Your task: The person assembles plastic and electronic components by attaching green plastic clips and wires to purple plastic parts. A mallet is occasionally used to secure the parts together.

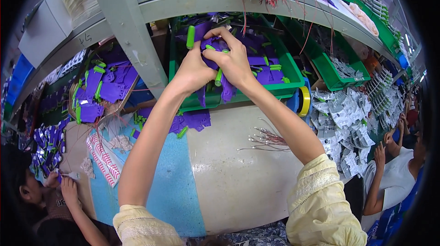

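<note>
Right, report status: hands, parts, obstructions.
Left hand, right hand close together, grip partly hidden. Purple parts at both hands, more in green bin. Grey post left of bin, apart from hands.

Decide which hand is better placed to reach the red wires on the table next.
Probably the right hand: the red wires lie by its forearm; the left hand is farther away.

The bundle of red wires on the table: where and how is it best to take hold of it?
Probably pinch the wire bundle at its right part, near the right forearm, coming from above. There the wires gather closely, while their pale tips fan out loosely leftward; it lies flat on the table.
</note>
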Available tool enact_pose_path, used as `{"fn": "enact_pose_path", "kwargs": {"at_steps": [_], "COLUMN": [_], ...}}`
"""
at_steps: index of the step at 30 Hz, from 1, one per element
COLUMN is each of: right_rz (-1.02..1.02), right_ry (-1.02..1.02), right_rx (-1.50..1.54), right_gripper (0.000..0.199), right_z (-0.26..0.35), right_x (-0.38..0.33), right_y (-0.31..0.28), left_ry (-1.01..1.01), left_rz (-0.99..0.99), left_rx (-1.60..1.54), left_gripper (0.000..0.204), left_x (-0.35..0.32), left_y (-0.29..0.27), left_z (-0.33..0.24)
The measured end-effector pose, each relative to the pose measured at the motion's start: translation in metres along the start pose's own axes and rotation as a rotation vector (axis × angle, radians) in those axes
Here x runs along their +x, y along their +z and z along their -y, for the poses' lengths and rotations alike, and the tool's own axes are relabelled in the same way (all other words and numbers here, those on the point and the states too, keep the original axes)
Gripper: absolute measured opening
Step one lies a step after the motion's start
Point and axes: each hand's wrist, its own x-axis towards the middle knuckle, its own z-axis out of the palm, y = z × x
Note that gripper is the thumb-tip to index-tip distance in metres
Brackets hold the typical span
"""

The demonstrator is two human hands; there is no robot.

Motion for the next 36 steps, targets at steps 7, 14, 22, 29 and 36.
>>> {"fn": "enact_pose_path", "kwargs": {"at_steps": [7,14,22,29,36], "right_rz": [-0.07,0.082,0.255,0.298,0.46], "right_ry": [-0.323,-0.306,0.052,0.131,0.348], "right_rx": [0.108,-0.183,-0.422,-0.529,-0.013], "right_gripper": [0.039,0.042,0.016,0.015,0.018], "right_z": [0.012,-0.046,-0.064,-0.048,0.028], "right_x": [-0.096,-0.173,-0.183,-0.168,-0.18], "right_y": [0.027,0.027,-0.006,-0.029,-0.047], "left_ry": [0.404,0.16,-0.113,-0.02,-0.176], "left_rz": [-0.169,-0.038,0.286,-0.011,-0.109], "left_rx": [0.187,0.219,0.296,0.658,-0.101], "left_gripper": [0.087,0.095,0.064,0.045,0.073], "left_x": [-0.1,-0.159,-0.153,-0.19,-0.219], "left_y": [0.011,0.034,0.018,0.019,0.055], "left_z": [0.03,0.083,0.096,0.055,0.039]}}
